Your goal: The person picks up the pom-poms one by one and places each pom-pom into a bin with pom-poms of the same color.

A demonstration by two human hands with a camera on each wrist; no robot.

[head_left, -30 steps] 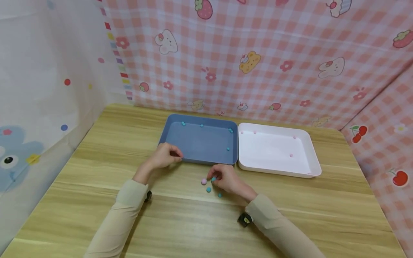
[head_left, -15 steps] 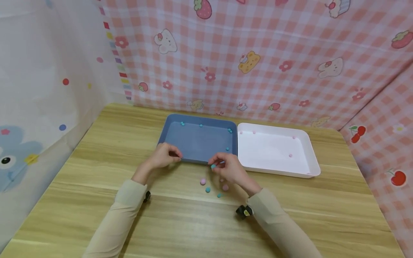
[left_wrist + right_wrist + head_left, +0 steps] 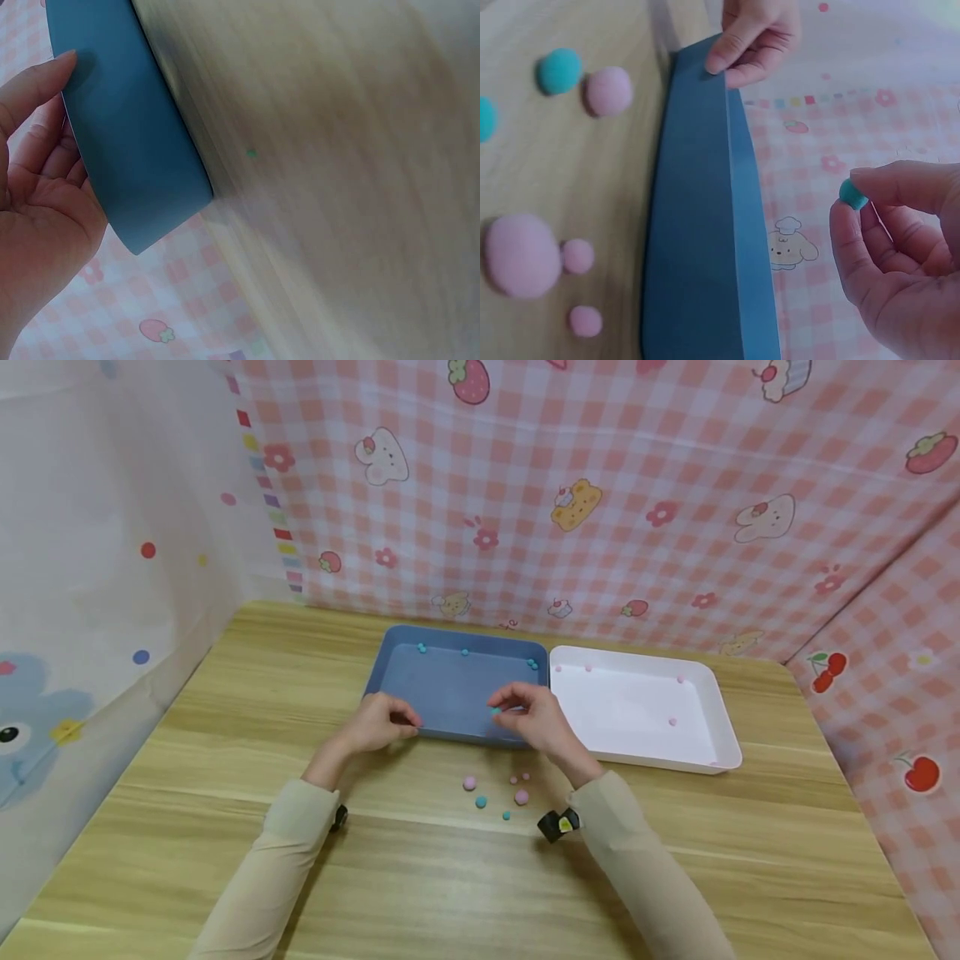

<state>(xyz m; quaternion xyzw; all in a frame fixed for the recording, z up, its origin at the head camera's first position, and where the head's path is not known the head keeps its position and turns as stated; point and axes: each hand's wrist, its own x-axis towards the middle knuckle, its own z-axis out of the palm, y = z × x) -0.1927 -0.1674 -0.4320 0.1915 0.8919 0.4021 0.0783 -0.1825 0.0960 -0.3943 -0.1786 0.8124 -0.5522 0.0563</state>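
My left hand (image 3: 381, 723) grips the front rim of the blue-grey tray (image 3: 468, 740) near its left corner. In the left wrist view the thumb (image 3: 66, 67) lies on the tray's outer wall, with the other fingers behind the rim. Over the tray's right part, my right hand (image 3: 538, 717) pinches a small teal pom-pom (image 3: 853, 194) between thumb and forefinger. Several teal pom-poms (image 3: 465, 652) lie inside this tray along the back.
A white tray (image 3: 652, 763) with several small pink pom-poms stands against the blue-grey tray's right side. On the wooden table in front lie loose pink pom-poms (image 3: 469, 783) and two teal pom-poms (image 3: 482, 802). A checked cloth (image 3: 442, 527) hangs behind.
My right hand has lifted the teal pom-pom from the loose ones on the table and carried it forward over the blue-grey tray. The left hand keeps its grip on the rim.
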